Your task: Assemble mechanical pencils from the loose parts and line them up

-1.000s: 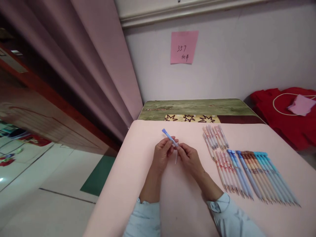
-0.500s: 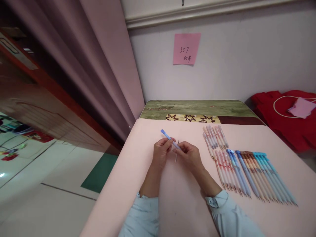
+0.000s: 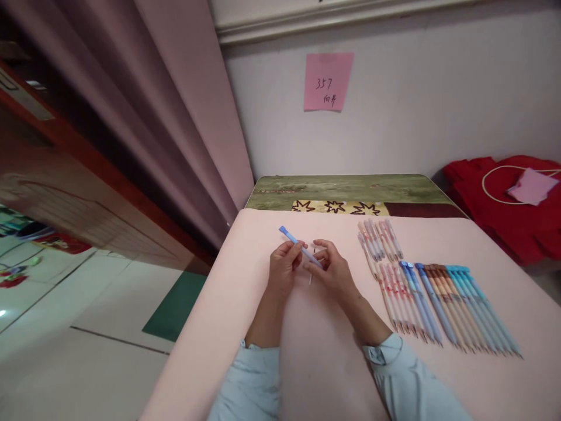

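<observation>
A blue pen (image 3: 288, 235) slants between my hands, its darker blue cap end pointing up and to the left. My left hand (image 3: 281, 268) pinches the barrel near its middle. At the lower end, my right hand (image 3: 336, 273) holds the pen between thumb and fingers, with its index finger lifted away. Beneath the pen, a thin pale rod with a dark tip (image 3: 311, 280), which looks like a pen refill, is partly hidden by the right fingers.
Rows of pens with blue, brown and turquoise tops (image 3: 456, 304) lie at the right. Behind them are shorter patterned barrels (image 3: 380, 238). A pink cover (image 3: 324, 374) lies over the table. Red cloth (image 3: 477, 204) sits beyond the right edge; a purple curtain (image 3: 188, 88) hangs left.
My right index finger has lifted and straightened away from the pen. The pen stays between both hands, at nearly the same slant. The view has shifted slightly.
</observation>
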`<state>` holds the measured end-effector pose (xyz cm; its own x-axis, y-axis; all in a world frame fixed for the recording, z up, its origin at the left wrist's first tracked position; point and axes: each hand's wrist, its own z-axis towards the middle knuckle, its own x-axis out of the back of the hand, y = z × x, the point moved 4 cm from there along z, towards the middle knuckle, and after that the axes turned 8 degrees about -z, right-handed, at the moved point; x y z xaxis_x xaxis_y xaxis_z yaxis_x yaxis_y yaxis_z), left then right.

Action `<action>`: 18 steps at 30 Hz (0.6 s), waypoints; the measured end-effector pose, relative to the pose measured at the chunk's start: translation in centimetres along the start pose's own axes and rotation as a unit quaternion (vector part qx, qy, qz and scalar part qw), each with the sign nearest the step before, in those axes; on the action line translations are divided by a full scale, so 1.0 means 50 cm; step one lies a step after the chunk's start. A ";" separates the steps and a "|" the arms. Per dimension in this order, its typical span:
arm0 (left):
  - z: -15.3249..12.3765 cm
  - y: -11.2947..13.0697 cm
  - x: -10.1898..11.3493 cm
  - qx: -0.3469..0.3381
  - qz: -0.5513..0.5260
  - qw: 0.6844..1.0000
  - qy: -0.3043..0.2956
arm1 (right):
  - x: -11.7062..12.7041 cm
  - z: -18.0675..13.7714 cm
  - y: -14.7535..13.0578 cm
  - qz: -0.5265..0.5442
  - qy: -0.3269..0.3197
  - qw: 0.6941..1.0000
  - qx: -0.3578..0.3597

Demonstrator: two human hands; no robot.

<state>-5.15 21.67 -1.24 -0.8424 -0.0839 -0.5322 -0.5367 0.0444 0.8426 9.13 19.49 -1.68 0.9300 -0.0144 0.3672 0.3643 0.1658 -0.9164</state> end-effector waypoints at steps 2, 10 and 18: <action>0.000 0.000 0.000 -0.002 -0.007 1.000 0.004 | -0.002 -0.002 -0.004 -0.011 -0.027 1.000 0.000; 0.001 -0.005 0.002 0.006 -0.032 0.999 0.024 | 0.001 0.001 -0.003 0.008 0.004 1.000 -0.012; 0.003 -0.007 0.003 0.024 -0.083 0.994 0.063 | -0.004 -0.001 0.003 0.028 -0.002 0.999 -0.018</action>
<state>-5.12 21.78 -1.62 -0.7306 -0.2179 -0.6470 -0.6726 0.0671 0.7369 8.97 19.48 -1.89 0.9491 -0.0023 0.3149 0.3125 0.1305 -0.9409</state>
